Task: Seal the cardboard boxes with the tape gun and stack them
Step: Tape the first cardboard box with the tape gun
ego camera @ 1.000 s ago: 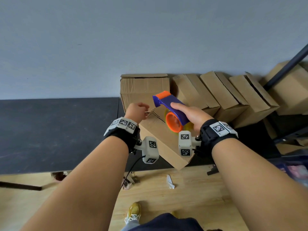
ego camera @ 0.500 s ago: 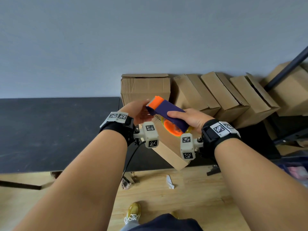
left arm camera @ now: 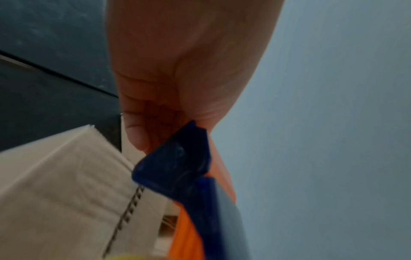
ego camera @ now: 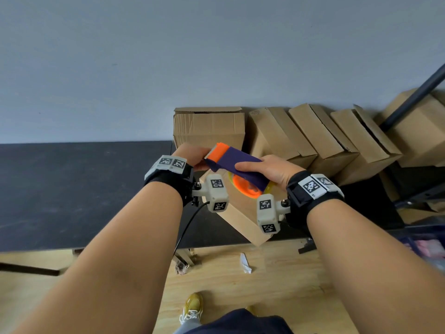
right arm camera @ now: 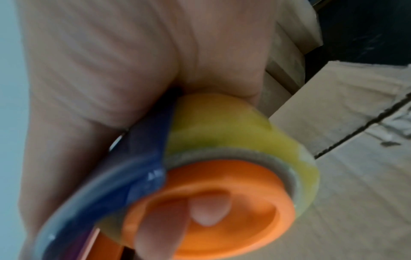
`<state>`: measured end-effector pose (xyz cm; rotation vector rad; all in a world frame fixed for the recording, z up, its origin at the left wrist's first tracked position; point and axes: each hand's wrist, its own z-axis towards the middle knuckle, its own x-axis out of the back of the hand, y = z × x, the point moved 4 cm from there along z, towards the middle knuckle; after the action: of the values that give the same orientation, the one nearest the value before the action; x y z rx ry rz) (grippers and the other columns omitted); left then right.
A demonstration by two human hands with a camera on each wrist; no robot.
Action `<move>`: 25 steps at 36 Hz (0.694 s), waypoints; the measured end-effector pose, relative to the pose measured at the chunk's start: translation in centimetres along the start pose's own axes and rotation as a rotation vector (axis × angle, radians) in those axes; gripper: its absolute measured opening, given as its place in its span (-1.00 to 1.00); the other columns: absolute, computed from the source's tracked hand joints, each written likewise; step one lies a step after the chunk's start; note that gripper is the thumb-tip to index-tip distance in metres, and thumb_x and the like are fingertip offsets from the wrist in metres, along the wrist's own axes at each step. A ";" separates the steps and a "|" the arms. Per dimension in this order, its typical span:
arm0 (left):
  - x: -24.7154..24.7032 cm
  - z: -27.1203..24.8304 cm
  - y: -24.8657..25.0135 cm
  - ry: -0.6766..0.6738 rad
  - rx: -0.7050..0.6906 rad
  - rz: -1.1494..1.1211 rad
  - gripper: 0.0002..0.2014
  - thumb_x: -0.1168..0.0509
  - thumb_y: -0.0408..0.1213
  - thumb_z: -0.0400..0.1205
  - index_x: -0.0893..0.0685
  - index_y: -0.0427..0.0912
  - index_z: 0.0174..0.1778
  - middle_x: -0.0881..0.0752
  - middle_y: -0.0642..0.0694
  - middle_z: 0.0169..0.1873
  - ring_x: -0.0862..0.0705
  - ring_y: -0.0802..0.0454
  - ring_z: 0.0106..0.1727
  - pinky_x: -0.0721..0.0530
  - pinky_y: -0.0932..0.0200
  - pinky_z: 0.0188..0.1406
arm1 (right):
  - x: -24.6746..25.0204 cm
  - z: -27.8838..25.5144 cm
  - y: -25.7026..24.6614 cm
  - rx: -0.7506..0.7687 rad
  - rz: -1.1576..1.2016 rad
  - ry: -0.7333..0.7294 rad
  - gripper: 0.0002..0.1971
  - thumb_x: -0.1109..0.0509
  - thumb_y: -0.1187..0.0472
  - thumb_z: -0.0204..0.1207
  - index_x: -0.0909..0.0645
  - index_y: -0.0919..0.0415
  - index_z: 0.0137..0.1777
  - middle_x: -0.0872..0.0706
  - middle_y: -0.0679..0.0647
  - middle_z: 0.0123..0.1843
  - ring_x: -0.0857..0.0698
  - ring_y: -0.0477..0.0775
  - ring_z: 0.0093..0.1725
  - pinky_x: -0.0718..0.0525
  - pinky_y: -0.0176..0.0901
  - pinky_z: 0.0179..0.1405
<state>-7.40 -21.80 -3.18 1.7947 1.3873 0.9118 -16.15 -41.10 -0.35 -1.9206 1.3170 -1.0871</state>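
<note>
My right hand [ego camera: 269,167] grips a purple and orange tape gun [ego camera: 240,162] by its body, one finger inside the orange hub [right arm camera: 222,193] of the yellowish tape roll [right arm camera: 222,126]. The gun is held roughly level above a cardboard box [ego camera: 240,213] that lies askew over the black table's front edge. My left hand [ego camera: 190,155] is at the gun's orange front end, fingers curled against its tip [left arm camera: 177,167]. Whether tape is pinched there is hidden. A dark seam line [left arm camera: 126,216] runs along the box top.
An upright cardboard box [ego camera: 209,128] and several tilted ones [ego camera: 322,133] line the grey wall. The black table [ego camera: 72,189] stretches left. A dark pole [ego camera: 414,100] slants at the right. Below is wooden floor with a paper scrap [ego camera: 245,263] and my shoe [ego camera: 192,307].
The tape gun has swung left and levelled out. My left hand has left the box top and come up to the gun's front end.
</note>
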 end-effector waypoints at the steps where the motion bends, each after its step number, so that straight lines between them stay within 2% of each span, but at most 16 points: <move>1: 0.2 0.2 0.4 0.011 -0.038 0.048 -0.83 -0.32 -0.31 0.66 -0.56 -0.14 -0.25 -0.66 -0.07 -0.23 -0.70 0.08 -0.25 -0.74 0.26 -0.31 | 0.0 -0.1 -0.2 0.005 0.007 0.013 -0.57 -0.62 -0.16 0.35 -0.73 0.22 -0.09 -0.83 0.10 -0.32 -0.76 0.05 -0.32 -0.73 -0.11 -0.15; 3: 0.2 0.3 1.3 0.037 -0.110 0.116 -0.80 -0.32 -0.29 0.67 -0.54 -0.14 -0.28 -0.64 -0.06 -0.26 -0.68 0.07 -0.26 -0.76 0.25 -0.28 | 0.2 -0.3 -0.6 0.009 0.022 0.035 -0.59 -0.61 -0.15 0.38 -0.72 0.22 -0.09 -0.82 0.08 -0.35 -0.75 -0.01 -0.38 -0.71 -0.19 -0.24; 7: -0.5 0.3 2.0 0.099 -0.175 0.210 -0.74 -0.35 -0.24 0.65 -0.55 -0.16 -0.36 -0.64 -0.08 -0.35 -0.70 -0.07 -0.20 -0.78 0.06 -0.06 | 0.8 -0.4 -1.0 0.010 0.001 0.088 -0.48 -0.62 -0.23 0.31 -0.76 0.22 -0.01 -0.87 0.10 -0.23 -0.80 0.06 -0.24 -0.76 -0.05 -0.02; 8: -0.8 0.3 2.1 0.109 -0.183 0.233 -0.70 -0.35 -0.24 0.64 -0.53 -0.16 -0.42 -0.63 -0.09 -0.39 -0.69 -0.07 -0.21 -0.78 0.07 -0.07 | 1.0 -0.5 -1.1 0.003 0.005 0.097 -0.47 -0.62 -0.24 0.31 -0.76 0.23 0.01 -0.87 0.11 -0.22 -0.80 0.06 -0.24 -0.76 -0.04 -0.02; 9: -1.0 0.3 2.3 0.128 -0.190 0.280 -0.63 -0.35 -0.24 0.63 -0.49 -0.15 -0.51 -0.61 -0.09 -0.45 -0.68 -0.03 -0.29 -0.75 0.17 -0.18 | 1.1 -0.6 -1.0 -0.004 0.011 0.108 -0.47 -0.62 -0.23 0.32 -0.76 0.24 0.02 -0.86 0.11 -0.24 -0.80 0.04 -0.27 -0.76 -0.06 -0.08; 10: -1.2 0.3 2.5 0.155 -0.195 0.335 -0.57 -0.35 -0.24 0.61 -0.42 -0.16 -0.59 -0.59 -0.09 -0.52 -0.65 0.04 -0.43 -0.66 0.30 -0.37 | 1.3 -0.8 -1.0 -0.010 0.017 0.117 -0.48 -0.61 -0.22 0.33 -0.76 0.24 0.02 -0.86 0.10 -0.26 -0.79 0.02 -0.31 -0.76 -0.11 -0.17; 11: -1.3 0.2 2.6 0.178 -0.197 0.388 -0.53 -0.35 -0.24 0.59 -0.38 -0.17 -0.63 -0.57 -0.09 -0.58 -0.59 0.09 -0.56 -0.53 0.37 -0.54 | 1.5 -0.9 -1.0 -0.017 0.022 0.125 -0.49 -0.61 -0.22 0.34 -0.76 0.24 0.01 -0.85 0.09 -0.27 -0.78 -0.01 -0.35 -0.73 -0.16 -0.25; 12: -1.5 0.1 2.6 0.184 -0.203 0.424 -0.52 -0.34 -0.23 0.59 -0.37 -0.18 -0.64 -0.56 -0.09 -0.60 -0.54 0.11 -0.61 -0.45 0.36 -0.62 | 1.6 -1.1 -0.9 -0.025 0.026 0.135 -0.50 -0.61 -0.21 0.35 -0.76 0.24 0.00 -0.85 0.09 -0.28 -0.77 -0.02 -0.37 -0.69 -0.19 -0.30; 14: -2.0 0.0 2.7 0.174 -0.220 0.476 -0.57 -0.33 -0.20 0.61 -0.47 -0.22 -0.59 -0.59 -0.12 -0.56 -0.55 0.02 -0.51 -0.44 0.26 -0.54 | 1.9 -1.3 -0.8 -0.036 0.020 0.155 -0.51 -0.61 -0.21 0.35 -0.76 0.23 -0.01 -0.85 0.09 -0.25 -0.76 -0.04 -0.38 -0.66 -0.22 -0.33; 16: -1.8 -0.1 3.0 0.200 -0.223 0.513 -0.67 -0.29 -0.18 0.65 -0.64 -0.24 -0.41 -0.65 -0.15 -0.43 -0.59 -0.05 -0.36 -0.47 0.19 -0.37 | 2.2 -1.6 -0.8 -0.047 0.017 0.171 -0.51 -0.62 -0.20 0.35 -0.76 0.23 0.00 -0.84 0.08 -0.24 -0.76 -0.04 -0.37 -0.65 -0.23 -0.35; 18: -1.2 0.1 3.1 0.237 -0.214 0.521 -0.74 -0.26 -0.20 0.66 -0.69 -0.21 -0.30 -0.68 -0.17 -0.31 -0.63 -0.09 -0.25 -0.51 0.16 -0.25 | 2.4 -2.0 -0.7 -0.059 0.028 0.180 -0.53 -0.63 -0.15 0.36 -0.75 0.26 0.01 -0.83 0.10 -0.25 -0.76 -0.07 -0.42 -0.64 -0.28 -0.43; 20: -0.8 0.4 3.2 0.242 -0.208 0.522 -0.72 -0.26 -0.20 0.66 -0.68 -0.20 -0.35 -0.70 -0.19 -0.28 -0.64 -0.09 -0.23 -0.54 0.16 -0.21 | 2.7 -2.3 -0.4 -0.070 0.060 0.183 -0.55 -0.64 -0.08 0.39 -0.74 0.32 0.02 -0.81 0.11 -0.32 -0.73 -0.09 -0.50 -0.62 -0.34 -0.55; 23: -0.7 1.0 2.8 0.260 -0.190 0.472 -0.65 -0.27 -0.19 0.67 -0.63 -0.17 -0.45 -0.73 -0.19 -0.27 -0.70 -0.11 -0.21 -0.62 0.10 -0.15 | 2.9 -2.8 0.0 -0.083 0.078 0.180 -0.59 -0.64 -0.03 0.41 -0.72 0.33 0.01 -0.80 0.07 -0.43 -0.72 -0.11 -0.55 -0.61 -0.36 -0.59; 25: -0.5 1.3 2.5 0.280 -0.161 0.414 -0.70 -0.29 -0.16 0.66 -0.68 -0.22 -0.35 -0.78 -0.20 -0.20 -0.77 -0.17 -0.13 -0.72 0.00 -0.06 | 2.9 -3.2 0.3 -0.098 0.085 0.172 -0.64 -0.63 0.01 0.43 -0.71 0.32 -0.03 -0.78 0.04 -0.50 -0.71 -0.12 -0.59 -0.58 -0.39 -0.62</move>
<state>-5.16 -22.86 -1.80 1.9163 1.0767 1.4962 -18.46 -43.97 1.91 -1.8549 1.5581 -1.1862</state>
